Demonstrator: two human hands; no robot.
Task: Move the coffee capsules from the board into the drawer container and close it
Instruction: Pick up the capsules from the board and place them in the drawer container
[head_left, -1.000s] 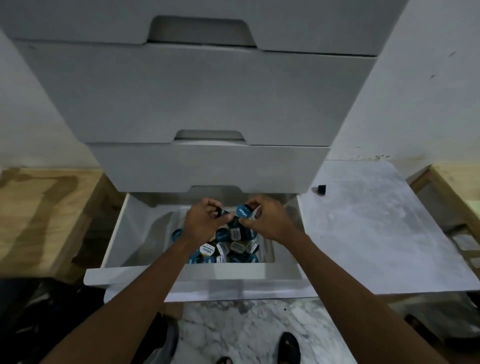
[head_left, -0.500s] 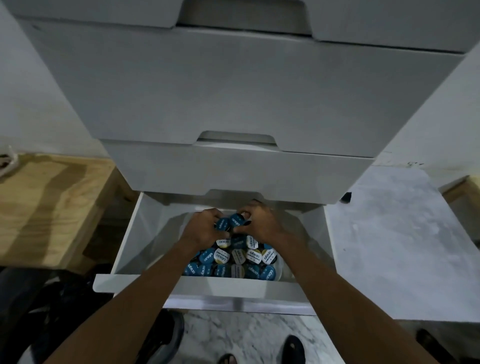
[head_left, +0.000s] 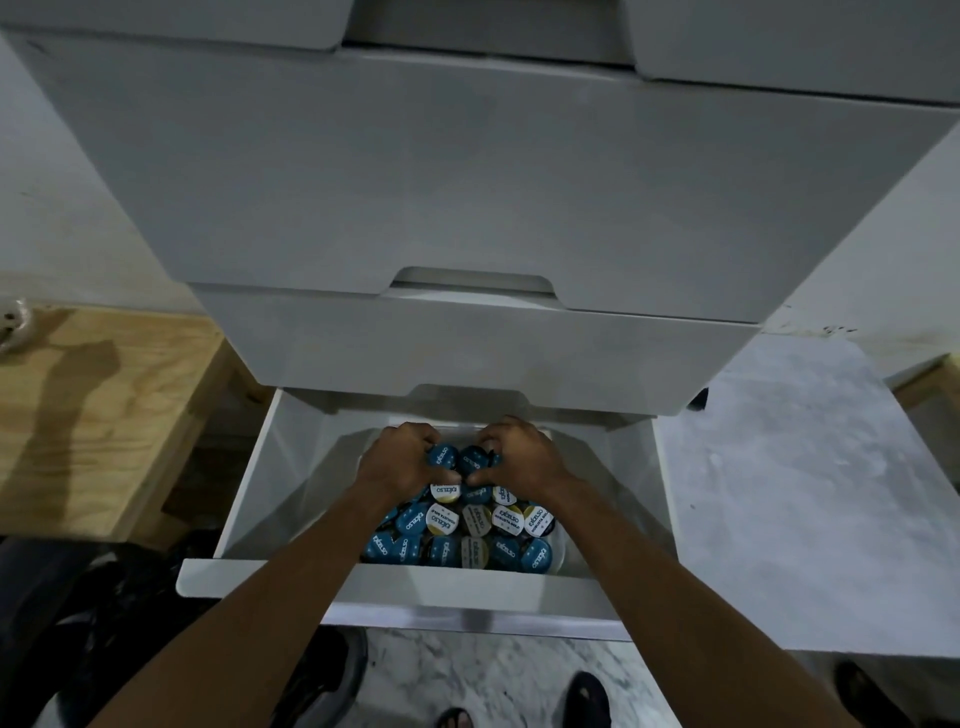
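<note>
Both grips closed, left hand and right hand each bunched on a few coffee capsules over the back of the heap in the clear container inside the open bottom drawer. Probably light, rigid, slick little cups, likely to slide and tumble; best pinched by the rim, or scooped several together, then released low onto the pile

Blue-lidded capsules, white drawer
</note>
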